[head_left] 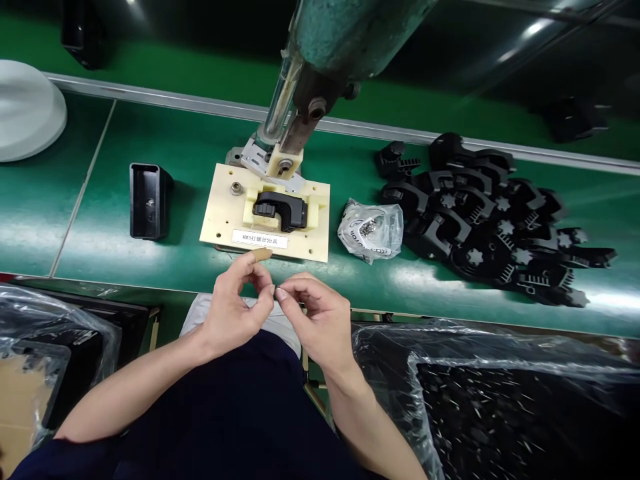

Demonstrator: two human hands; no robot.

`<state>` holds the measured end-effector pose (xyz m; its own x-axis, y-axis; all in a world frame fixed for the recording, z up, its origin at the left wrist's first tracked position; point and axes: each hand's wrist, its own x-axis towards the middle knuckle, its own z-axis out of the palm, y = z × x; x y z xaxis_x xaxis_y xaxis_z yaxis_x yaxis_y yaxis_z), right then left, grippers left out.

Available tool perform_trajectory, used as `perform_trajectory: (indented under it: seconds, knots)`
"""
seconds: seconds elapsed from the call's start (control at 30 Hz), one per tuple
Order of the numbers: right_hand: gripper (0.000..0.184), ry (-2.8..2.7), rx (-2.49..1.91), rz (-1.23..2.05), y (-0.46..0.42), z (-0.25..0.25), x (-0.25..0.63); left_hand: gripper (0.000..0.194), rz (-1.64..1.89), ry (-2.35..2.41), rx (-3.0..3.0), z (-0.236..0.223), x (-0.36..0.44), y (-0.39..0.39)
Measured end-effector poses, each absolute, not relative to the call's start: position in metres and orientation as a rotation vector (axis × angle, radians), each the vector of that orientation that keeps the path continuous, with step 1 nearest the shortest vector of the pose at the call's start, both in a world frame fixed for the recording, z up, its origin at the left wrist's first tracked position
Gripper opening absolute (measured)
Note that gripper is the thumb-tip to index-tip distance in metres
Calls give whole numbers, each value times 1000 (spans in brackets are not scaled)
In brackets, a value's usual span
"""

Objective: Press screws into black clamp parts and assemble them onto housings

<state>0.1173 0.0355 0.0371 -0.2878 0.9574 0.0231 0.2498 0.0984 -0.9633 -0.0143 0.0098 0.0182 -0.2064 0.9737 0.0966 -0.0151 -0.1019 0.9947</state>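
A person's left hand (pixel 231 310) and right hand (pixel 323 317) pinch a tiny dark part (pixel 275 291) between their fingertips, at six o'clock from a cream screw-driving jig (pixel 214 217) cradling a black curved plastic bracket (pixel 291 212). The part looks light, stiff and easily dropped, best held by its edges; the bracket seems rigid, best gripped along its arm.

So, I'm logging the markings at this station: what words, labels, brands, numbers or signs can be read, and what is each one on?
"MM3打螺丝治具": white label on the cream fixture plate; the character 治 is slightly unclear.
"TOR": part of the dark print on the clear plastic bag; the rest is too creased to read.
Faint pale marks on the black box at lower left: too small to read.
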Motion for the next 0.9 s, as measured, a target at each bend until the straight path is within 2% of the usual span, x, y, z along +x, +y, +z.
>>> perform_trajectory:
  seconds: [0.07, 0.23, 0.33, 0.53, 0.9]
  knots:
    - [10, -1681, -1159, 1137, 39, 35, 113, 33, 1488, 1299, 1264, 18, -19, 12]
    - [12, -1712, -1104, 500, 74, 28, 91, 21, 1636, 1418, 1418, 22, -42, 44]
    - [15, -1712, -1105, 305, 103, 23, 73, 20, 1742, 1483, 1460, 23, -57, 76]
    - [16, -1698, -1138, 178, 135, 15, 51, 23, 1725, 1465, 1589, 20, -76, 121]
    - [16, -1600, -1149, 191, 138, 12, 43, 41, 1627, 1290, 1608, 16, -74, 139]
